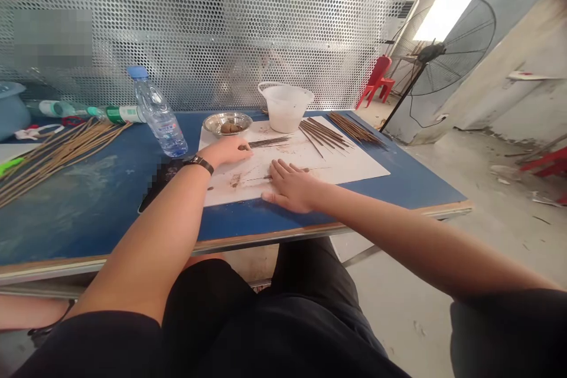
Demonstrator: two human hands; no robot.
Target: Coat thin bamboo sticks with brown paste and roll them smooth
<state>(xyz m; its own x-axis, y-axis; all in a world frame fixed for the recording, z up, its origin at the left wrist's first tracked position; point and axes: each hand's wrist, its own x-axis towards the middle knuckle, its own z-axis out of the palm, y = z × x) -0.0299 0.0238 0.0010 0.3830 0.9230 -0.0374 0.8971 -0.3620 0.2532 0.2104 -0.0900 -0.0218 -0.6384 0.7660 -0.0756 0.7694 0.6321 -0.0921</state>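
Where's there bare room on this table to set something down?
Bare blue tabletop lies between the stick bundle and the left forearm, and right of the white sheet. Crowded: the sheet's far end, with the steel bowl, white jug and dark sticks, beyond the left hand and right hand.

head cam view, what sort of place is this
Probably a bare handcraft workshop: bundles of thin sticks on a blue worktable, a white board smeared with brown paste, and a rough concrete floor.

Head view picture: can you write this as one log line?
left hand: resting on white sheet, beside dark coated sticks | right hand: spread flat on white sheet
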